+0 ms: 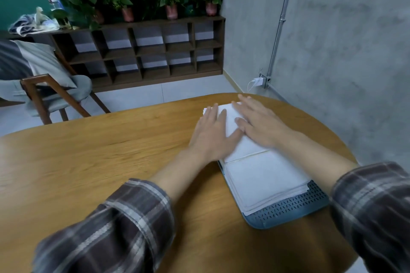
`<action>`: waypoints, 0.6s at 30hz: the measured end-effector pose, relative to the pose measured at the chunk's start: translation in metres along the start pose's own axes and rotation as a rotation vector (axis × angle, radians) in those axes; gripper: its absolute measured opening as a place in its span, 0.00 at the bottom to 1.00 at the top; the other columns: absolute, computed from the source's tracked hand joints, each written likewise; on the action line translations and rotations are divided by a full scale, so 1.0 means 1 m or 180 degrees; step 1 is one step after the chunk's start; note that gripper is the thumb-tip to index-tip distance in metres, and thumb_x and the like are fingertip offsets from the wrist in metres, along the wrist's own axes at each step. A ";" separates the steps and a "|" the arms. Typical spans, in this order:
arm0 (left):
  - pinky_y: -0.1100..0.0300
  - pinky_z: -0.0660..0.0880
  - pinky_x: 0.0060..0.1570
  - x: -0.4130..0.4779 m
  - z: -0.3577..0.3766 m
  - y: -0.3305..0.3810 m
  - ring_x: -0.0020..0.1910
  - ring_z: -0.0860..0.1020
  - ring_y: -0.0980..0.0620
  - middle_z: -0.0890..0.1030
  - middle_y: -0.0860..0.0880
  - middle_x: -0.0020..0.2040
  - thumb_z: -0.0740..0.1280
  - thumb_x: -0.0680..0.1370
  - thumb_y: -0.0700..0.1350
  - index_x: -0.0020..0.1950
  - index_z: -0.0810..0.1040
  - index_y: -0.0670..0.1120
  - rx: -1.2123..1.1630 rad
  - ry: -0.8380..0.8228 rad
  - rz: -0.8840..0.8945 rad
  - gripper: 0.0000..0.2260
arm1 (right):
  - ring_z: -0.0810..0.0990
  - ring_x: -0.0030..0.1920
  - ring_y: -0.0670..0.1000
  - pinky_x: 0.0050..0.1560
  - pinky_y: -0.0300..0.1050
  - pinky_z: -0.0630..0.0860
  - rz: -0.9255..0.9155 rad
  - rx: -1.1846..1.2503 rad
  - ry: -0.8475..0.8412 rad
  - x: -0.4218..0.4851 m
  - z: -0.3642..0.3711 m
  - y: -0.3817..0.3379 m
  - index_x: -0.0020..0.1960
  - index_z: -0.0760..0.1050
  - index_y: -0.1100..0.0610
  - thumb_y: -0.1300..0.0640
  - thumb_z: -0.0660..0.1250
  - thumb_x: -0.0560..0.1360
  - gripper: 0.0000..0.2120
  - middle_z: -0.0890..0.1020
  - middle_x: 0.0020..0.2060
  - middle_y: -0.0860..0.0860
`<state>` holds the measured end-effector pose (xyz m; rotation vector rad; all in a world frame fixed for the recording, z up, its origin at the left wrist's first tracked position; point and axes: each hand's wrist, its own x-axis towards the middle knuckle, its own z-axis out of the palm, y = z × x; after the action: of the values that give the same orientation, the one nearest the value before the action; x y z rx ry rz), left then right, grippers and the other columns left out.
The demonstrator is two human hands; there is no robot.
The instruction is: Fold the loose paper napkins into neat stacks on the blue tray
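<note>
A blue perforated tray (295, 210) lies on the right side of the wooden table. On its near half sits a neat stack of folded white napkins (266, 179). A second white napkin pile (230, 122) lies on the far half. My left hand (210, 133) lies flat on the left part of that far pile, fingers straight. Beside it, my right hand (259, 122) presses flat on the pile's right part. Both hands hide much of the far pile and the tray beneath it.
The round wooden table (99, 162) ends close behind the tray. A wooden chair with grey cushions (51, 86) stands at the left. A low shelf (144, 51) with potted plants lines the back wall. A grey concrete wall (332, 40) is at the right.
</note>
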<state>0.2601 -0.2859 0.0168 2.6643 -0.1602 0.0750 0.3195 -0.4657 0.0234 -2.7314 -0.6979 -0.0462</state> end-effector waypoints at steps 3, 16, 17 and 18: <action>0.43 0.42 0.83 -0.004 0.020 -0.003 0.85 0.35 0.48 0.36 0.46 0.86 0.51 0.85 0.66 0.86 0.40 0.46 0.0217 -0.0272 -0.0022 0.39 | 0.40 0.85 0.49 0.83 0.58 0.49 0.0154 -0.0118 -0.0363 -0.004 0.013 0.001 0.86 0.50 0.50 0.49 0.48 0.89 0.26 0.43 0.86 0.48; 0.52 0.36 0.82 -0.003 0.025 -0.008 0.83 0.31 0.50 0.34 0.46 0.85 0.50 0.87 0.59 0.86 0.37 0.45 -0.0096 -0.0513 -0.0045 0.34 | 0.38 0.84 0.44 0.84 0.49 0.41 0.0252 0.0354 -0.0419 -0.004 0.022 0.006 0.86 0.47 0.46 0.47 0.47 0.89 0.26 0.42 0.85 0.44; 0.51 0.38 0.83 -0.004 0.019 -0.005 0.84 0.32 0.50 0.34 0.47 0.85 0.50 0.87 0.60 0.86 0.38 0.45 -0.0067 -0.0587 -0.0095 0.34 | 0.38 0.84 0.45 0.84 0.52 0.41 0.0267 0.0258 -0.0490 -0.006 0.016 0.003 0.86 0.46 0.45 0.46 0.46 0.89 0.26 0.41 0.85 0.44; 0.49 0.39 0.83 -0.004 0.012 -0.005 0.84 0.34 0.50 0.35 0.47 0.86 0.49 0.87 0.61 0.86 0.39 0.46 -0.0071 -0.0599 -0.0136 0.34 | 0.38 0.84 0.45 0.84 0.54 0.40 0.0257 0.0173 -0.0565 -0.006 0.009 0.000 0.86 0.45 0.45 0.45 0.46 0.89 0.27 0.41 0.85 0.45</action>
<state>0.2573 -0.2868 0.0034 2.6484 -0.1633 -0.1905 0.3138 -0.4658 0.0136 -2.7309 -0.6248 0.2327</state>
